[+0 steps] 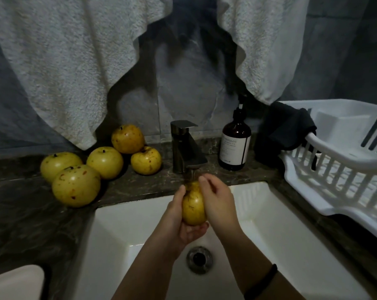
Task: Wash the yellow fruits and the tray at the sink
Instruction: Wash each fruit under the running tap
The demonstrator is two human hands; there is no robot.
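Note:
A yellow fruit with brown specks sits between both hands over the white sink, right under the dark faucet. My left hand cups it from below and the left, fingers curled round it. My right hand lies against its right side, fingers laid over the top. Several more yellow fruits rest on the dark counter left of the faucet. A white slatted tray stands on the counter at the right.
A brown pump bottle stands just right of the faucet. A dark cloth hangs over the tray's near corner. White towels hang on the wall behind. The drain lies below my hands. A pale object shows at bottom left.

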